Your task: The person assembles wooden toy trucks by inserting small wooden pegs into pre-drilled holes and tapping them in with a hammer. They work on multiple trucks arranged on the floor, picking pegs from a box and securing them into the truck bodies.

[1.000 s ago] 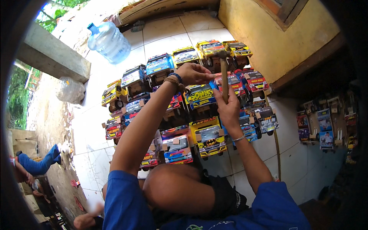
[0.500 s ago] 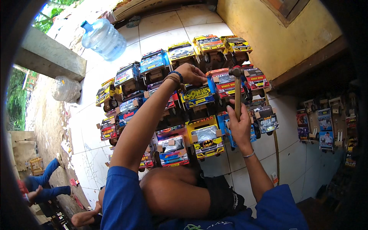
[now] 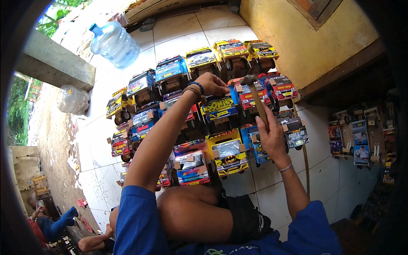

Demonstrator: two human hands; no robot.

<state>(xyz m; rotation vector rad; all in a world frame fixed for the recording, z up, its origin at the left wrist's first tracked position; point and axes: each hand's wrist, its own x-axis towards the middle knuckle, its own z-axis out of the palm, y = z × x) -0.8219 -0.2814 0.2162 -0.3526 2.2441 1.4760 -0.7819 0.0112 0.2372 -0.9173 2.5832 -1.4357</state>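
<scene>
Hammer (image 3: 259,102) in the right hand (image 3: 274,140), left hand (image 3: 212,84) at a blue toy truck (image 3: 219,109)

View from the head, looking down over a seated person's bare knee (image 3: 193,212). The fingers of the right hand are clamped on the wooden handle of the hammer, which slants up and to the left; in the view its metal head overlaps the upper part of a red toy truck (image 3: 253,97). The fingers of the left hand are bent, their tips drawn together near the upper right part of the blue toy truck, which bears yellow-green lettering; whether they pinch anything, or touch the truck, cannot be told. Dark bands (image 3: 194,88) circle the left wrist, and a thin bracelet (image 3: 285,168) the right.

The blue toy truck is in the middle of several rows of toy trucks on the tiled floor (image 3: 272,204). Just to its right is the red toy truck; nearer the knee is a yellow toy truck (image 3: 229,159) with a silvery windscreen. Small brown flaps project from several of the cabs.

Periphery: a large bluish water bottle (image 3: 114,44) and a clear plastic bag (image 3: 73,100) at upper left; a yellow wall (image 3: 314,46) at upper right; a second group of toy vehicles (image 3: 361,138) at far right; another person in blue trousers (image 3: 59,223) at lower left, well apart from the trucks.
</scene>
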